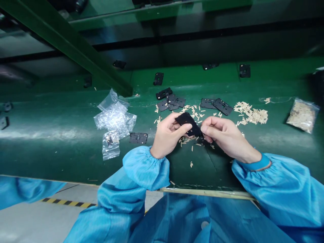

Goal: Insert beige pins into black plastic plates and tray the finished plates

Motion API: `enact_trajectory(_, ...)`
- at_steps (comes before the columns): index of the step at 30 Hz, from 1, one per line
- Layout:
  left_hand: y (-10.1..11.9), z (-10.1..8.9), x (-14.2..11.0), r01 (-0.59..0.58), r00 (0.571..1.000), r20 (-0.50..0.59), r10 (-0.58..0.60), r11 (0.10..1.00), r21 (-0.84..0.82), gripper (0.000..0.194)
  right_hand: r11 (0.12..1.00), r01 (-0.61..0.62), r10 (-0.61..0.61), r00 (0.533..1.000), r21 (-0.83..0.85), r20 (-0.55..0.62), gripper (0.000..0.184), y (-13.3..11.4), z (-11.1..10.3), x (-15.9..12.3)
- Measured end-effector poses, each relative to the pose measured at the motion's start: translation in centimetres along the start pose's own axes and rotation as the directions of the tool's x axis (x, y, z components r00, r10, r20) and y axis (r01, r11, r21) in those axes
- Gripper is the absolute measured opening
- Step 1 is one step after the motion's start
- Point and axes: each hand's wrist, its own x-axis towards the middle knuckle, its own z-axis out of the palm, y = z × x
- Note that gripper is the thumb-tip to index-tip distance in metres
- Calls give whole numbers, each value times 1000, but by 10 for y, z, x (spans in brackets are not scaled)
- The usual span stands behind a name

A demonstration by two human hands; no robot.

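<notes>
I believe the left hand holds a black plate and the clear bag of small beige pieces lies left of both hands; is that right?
Not quite: in the head view, the clear bag of small beige pieces lies to the right of the left hand and the right hand. The left hand does hold a black plate.

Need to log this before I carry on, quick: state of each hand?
Left hand: closed on a black part.
Right hand: fingertips pinched together at the part's edge; whether they grip anything can't be told.
</notes>
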Motion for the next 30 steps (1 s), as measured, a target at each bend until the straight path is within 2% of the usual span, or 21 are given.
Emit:
enact_trajectory(4,1,0,1,5,1000,20,-4,999,-44,31,997,3,-5,1000,-79,-25,25,-6,1,-1)
enact_trajectory(7,1,-1,1,12,1000,29,-10,999,-38,33,997,-7,7,1000,-79,2,26,-6,-1,-1)
enact_trajectory(9,1,-1,1,19,999,39,-18,999,-33,35,998,-35,38,998,-53,49,28,-4,-4,-1)
enact_trajectory(12,-1,-3,0,30,996,82,-25,998,-61,36,995,-92,83,980,38,182,31,1,-7,0)
enact_trajectory(15,-3,-4,0,65,990,128,-51,992,-107,37,980,-120,70,957,162,282,30,3,-8,0)
enact_trajectory(17,-4,-4,0,97,987,141,-80,988,-124,38,974,-103,43,958,200,284,30,4,-8,0)
enact_trajectory(21,-4,-3,-1,130,982,160,-104,978,-162,38,988,-34,-3,973,152,233,30,6,-5,-1)
enact_trajectory(25,-4,-1,-2,174,974,179,-138,963,-207,40,984,-28,-16,970,177,244,29,9,-1,-2)
enact_trajectory(30,-2,5,-3,235,970,121,-209,933,-273,43,970,-22,-40,967,241,251,26,14,2,-1)
